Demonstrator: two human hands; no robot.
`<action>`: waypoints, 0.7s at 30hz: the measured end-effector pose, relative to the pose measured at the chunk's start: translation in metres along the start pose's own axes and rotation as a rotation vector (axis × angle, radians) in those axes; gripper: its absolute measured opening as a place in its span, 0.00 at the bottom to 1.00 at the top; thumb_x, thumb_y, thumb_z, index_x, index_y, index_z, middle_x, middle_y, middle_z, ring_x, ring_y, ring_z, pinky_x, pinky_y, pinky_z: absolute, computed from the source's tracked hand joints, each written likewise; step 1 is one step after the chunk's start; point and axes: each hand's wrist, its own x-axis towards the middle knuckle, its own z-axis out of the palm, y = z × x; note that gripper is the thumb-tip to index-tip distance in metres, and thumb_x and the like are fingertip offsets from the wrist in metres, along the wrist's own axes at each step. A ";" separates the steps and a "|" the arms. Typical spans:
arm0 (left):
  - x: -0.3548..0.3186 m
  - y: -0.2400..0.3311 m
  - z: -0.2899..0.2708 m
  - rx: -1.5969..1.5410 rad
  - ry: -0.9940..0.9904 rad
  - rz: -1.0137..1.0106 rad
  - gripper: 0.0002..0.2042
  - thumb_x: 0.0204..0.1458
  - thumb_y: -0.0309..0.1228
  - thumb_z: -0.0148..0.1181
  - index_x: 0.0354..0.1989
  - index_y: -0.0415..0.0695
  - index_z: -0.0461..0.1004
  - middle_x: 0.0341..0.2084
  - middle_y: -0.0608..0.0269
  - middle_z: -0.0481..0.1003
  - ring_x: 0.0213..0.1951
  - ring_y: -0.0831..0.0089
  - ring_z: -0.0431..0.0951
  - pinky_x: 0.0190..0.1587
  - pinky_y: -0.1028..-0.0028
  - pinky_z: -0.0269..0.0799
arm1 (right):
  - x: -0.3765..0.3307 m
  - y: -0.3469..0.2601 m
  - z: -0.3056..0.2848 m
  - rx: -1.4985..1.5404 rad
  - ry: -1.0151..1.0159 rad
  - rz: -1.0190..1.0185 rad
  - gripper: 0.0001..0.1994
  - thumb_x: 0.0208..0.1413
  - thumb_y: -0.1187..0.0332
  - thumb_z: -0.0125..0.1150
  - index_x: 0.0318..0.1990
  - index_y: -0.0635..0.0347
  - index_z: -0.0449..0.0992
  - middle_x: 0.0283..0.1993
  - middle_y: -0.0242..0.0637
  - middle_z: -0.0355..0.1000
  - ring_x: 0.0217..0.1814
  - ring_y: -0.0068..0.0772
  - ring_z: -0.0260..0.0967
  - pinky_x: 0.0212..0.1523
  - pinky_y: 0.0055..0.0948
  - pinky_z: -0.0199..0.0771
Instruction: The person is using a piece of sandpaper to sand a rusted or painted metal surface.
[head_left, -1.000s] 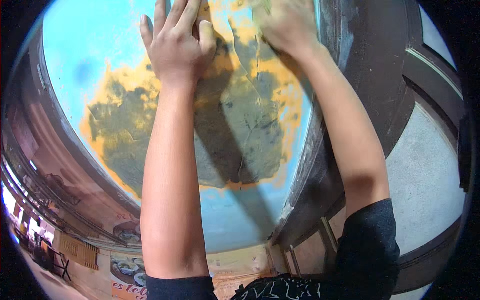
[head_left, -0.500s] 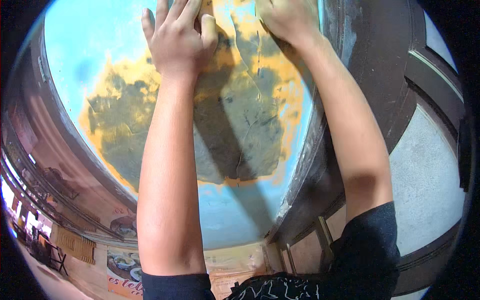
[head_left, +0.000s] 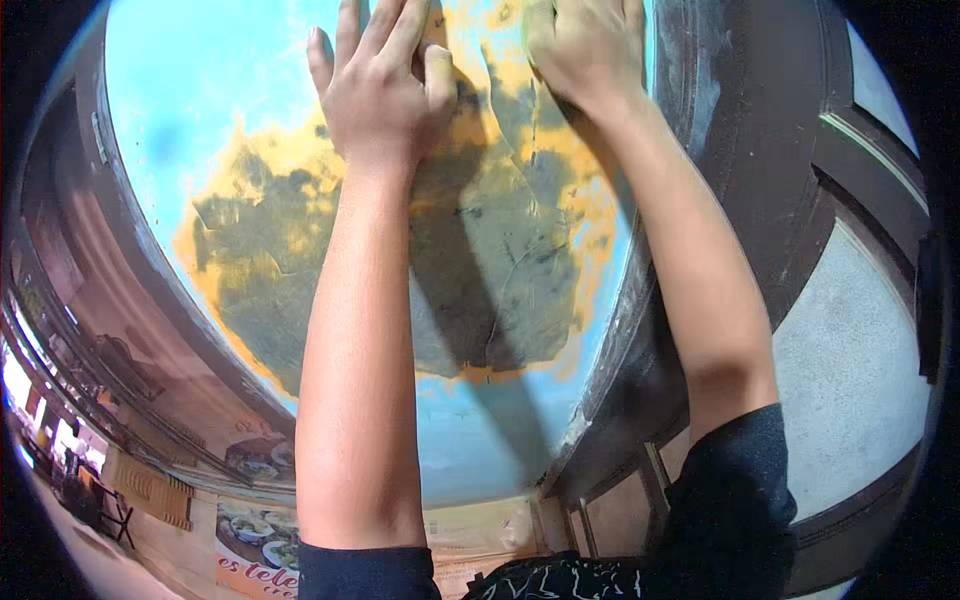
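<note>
far left: a brown curved ledge or beam (head_left: 120, 330) is seen bending along the picture's edge; below it, a distant room with a poster of food dishes (head_left: 255, 545).
wall: a sky-blue painted wall surface (head_left: 190, 110) is faced; paint is gone over a large patch.
patch: a grey-green bare plaster patch ringed with orange undercoat (head_left: 490, 260) is seen at centre, cracked, reaching from mid-wall up to both hands.
left hand: the left hand (head_left: 375, 85) is laid flat on the wall at the patch's upper edge, fingers spread and extended, nothing gripped; palm side is hidden.
right hand: the right hand (head_left: 590, 45) is pressed on the wall at the top edge, just beside the left one, knuckles bent; fingertips are cut off by the picture's edge, so whether a tool or paint flake is held cannot be told.
right side: a dark brown wooden door frame (head_left: 740, 150) is set against the wall edge, with grey panels (head_left: 850, 370) further right.
progress (judged): stripping looks well along; a wide area is already bare. Left over: the orange rim, and blue paint on all sides, most of it left and below.
clothing: dark short sleeves (head_left: 730, 500) are seen at the lower edge.
</note>
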 end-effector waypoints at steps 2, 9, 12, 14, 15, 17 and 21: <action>-0.001 -0.008 0.001 -0.020 0.016 0.019 0.27 0.54 0.35 0.53 0.65 0.52 0.75 0.69 0.65 0.69 0.74 0.55 0.60 0.77 0.48 0.46 | -0.024 -0.020 -0.001 0.072 0.015 0.102 0.31 0.72 0.55 0.36 0.76 0.65 0.55 0.81 0.53 0.48 0.84 0.57 0.38 0.81 0.54 0.30; -0.001 -0.002 -0.002 -0.052 0.005 -0.010 0.28 0.51 0.34 0.54 0.63 0.50 0.76 0.68 0.65 0.70 0.74 0.55 0.61 0.76 0.48 0.47 | 0.000 -0.045 -0.001 0.227 -0.113 -0.159 0.30 0.72 0.55 0.38 0.74 0.63 0.60 0.81 0.49 0.51 0.84 0.51 0.42 0.81 0.52 0.32; 0.001 0.000 -0.003 -0.053 0.007 -0.014 0.27 0.51 0.33 0.54 0.63 0.50 0.76 0.68 0.64 0.70 0.74 0.55 0.61 0.77 0.48 0.47 | 0.023 -0.021 0.009 0.102 0.025 -0.128 0.30 0.70 0.57 0.40 0.73 0.66 0.62 0.79 0.53 0.52 0.83 0.54 0.42 0.82 0.50 0.33; -0.001 -0.002 -0.001 -0.098 -0.003 -0.033 0.27 0.51 0.33 0.55 0.63 0.50 0.76 0.68 0.63 0.70 0.74 0.54 0.60 0.76 0.48 0.47 | 0.018 -0.007 0.009 0.163 0.033 0.007 0.31 0.68 0.58 0.42 0.73 0.69 0.61 0.80 0.56 0.49 0.83 0.56 0.41 0.82 0.51 0.33; -0.001 -0.003 -0.001 -0.091 -0.004 -0.032 0.27 0.51 0.33 0.55 0.63 0.50 0.76 0.68 0.63 0.70 0.74 0.54 0.60 0.76 0.48 0.47 | 0.010 -0.010 0.008 0.169 0.034 0.007 0.31 0.68 0.58 0.42 0.73 0.69 0.61 0.80 0.56 0.49 0.83 0.56 0.41 0.82 0.51 0.33; -0.001 -0.002 -0.001 -0.062 0.024 0.000 0.27 0.51 0.33 0.55 0.63 0.48 0.76 0.68 0.63 0.70 0.74 0.54 0.60 0.76 0.48 0.47 | -0.016 -0.019 0.003 0.141 0.073 0.079 0.31 0.68 0.58 0.42 0.73 0.69 0.60 0.80 0.55 0.49 0.83 0.56 0.41 0.81 0.51 0.33; -0.002 -0.001 -0.003 -0.038 0.018 -0.010 0.27 0.51 0.33 0.54 0.62 0.49 0.77 0.68 0.63 0.70 0.74 0.54 0.60 0.76 0.48 0.47 | -0.022 -0.046 0.000 0.216 -0.079 -0.077 0.32 0.70 0.54 0.42 0.73 0.68 0.60 0.81 0.53 0.49 0.84 0.56 0.41 0.81 0.51 0.32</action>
